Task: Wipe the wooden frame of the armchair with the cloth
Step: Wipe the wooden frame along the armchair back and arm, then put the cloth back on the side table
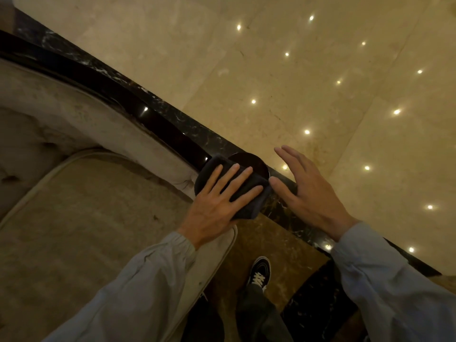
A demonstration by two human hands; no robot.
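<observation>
A dark folded cloth (249, 206) lies over the front end of the armchair's dark glossy wooden frame (158, 124), which curves away to the upper left. My left hand (219, 201) presses flat on the cloth with its fingers spread. Just beyond the fingertips the round end of the armrest (251, 161) shows. My right hand (311, 191) hovers open to the right of the cloth, holding nothing, its thumb close to the cloth's edge.
The beige upholstered arm (74, 114) and seat cushion (86, 218) fill the left. A dark marble strip (296, 225) runs diagonally across the polished beige floor (296, 70). My black-and-white shoe (259, 272) stands below the hands.
</observation>
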